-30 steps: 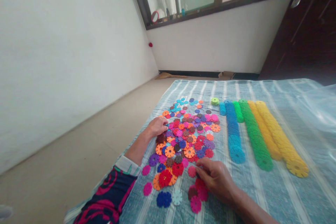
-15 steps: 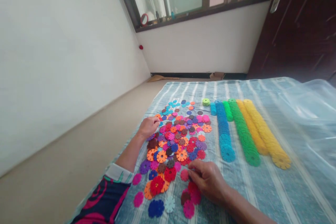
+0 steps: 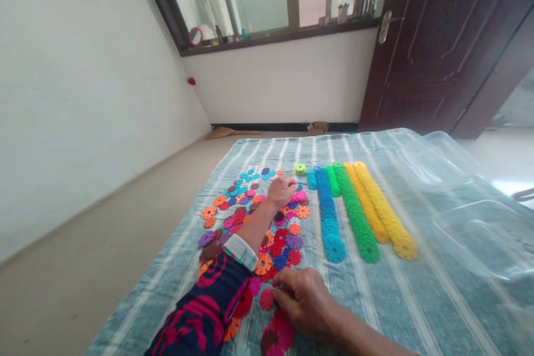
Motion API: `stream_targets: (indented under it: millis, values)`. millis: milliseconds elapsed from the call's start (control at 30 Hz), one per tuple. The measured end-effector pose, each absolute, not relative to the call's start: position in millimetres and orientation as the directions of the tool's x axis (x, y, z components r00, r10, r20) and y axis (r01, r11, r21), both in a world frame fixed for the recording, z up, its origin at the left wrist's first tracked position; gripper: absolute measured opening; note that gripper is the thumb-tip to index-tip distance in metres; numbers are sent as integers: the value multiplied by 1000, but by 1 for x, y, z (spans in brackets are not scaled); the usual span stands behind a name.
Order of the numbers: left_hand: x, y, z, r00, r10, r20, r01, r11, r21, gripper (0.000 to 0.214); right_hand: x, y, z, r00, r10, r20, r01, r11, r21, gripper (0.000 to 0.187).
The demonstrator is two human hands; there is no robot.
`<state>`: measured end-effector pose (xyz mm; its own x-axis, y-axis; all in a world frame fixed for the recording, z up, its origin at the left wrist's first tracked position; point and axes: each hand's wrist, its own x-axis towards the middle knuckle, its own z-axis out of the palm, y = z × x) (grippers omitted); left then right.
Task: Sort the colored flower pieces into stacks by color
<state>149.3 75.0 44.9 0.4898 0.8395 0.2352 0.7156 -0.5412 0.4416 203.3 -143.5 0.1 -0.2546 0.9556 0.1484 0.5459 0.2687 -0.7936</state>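
Observation:
Slotted plastic snowflake discs in mixed colours lie in a loose spread on the striped cloth (image 3: 400,300). My left hand (image 3: 282,192) is over the far right part of the spread, its fingers curled closed near the pink discs (image 3: 299,197); what they hold, if anything, is hidden. Closer to me, my right hand (image 3: 306,300) has thumb and forefinger pinched at the edge of a pinkish-red disc (image 3: 267,299). Beneath that hand lie more pink discs (image 3: 284,329). An orange disc (image 3: 263,263) sits just beyond its fingertips. My left sleeve covers part of the spread.
Overlapping rows of blue (image 3: 327,208), green (image 3: 354,211) and yellow discs (image 3: 384,208) run along the cloth to the right. A light green stack (image 3: 300,169) stands at their far end. Clear plastic containers (image 3: 484,239) lie at the right. A wall bounds the left side.
My left hand has crossed from the left edge of the spread to its far right side. My right hand stays by the pinkish-red disc. The camera view has turned right.

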Motion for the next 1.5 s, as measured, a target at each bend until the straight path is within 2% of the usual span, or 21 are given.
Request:
stream_targets:
  millis: [467,633,967,1233,1500]
  values:
    - [199,94,33,508,852,127,765,-514,388,27,203,-142,0,-263,953,152,529,275,-803,15]
    - [198,91,30,504,851,147,780,-521,347,27,203,-142,-1,-282,949,143,514,275,-812,14]
    - [189,84,27,514,826,230,743,-563,363,22,203,-142,-4,-248,952,179,528,288,-799,13]
    - [97,58,45,528,813,245,802,-573,171,19,206,-147,-5,-253,954,161,509,273,-816,17]
    - [-29,22,63,297,952,71,950,-302,83,21,207,-149,-7,-278,951,137,485,262,-834,20]
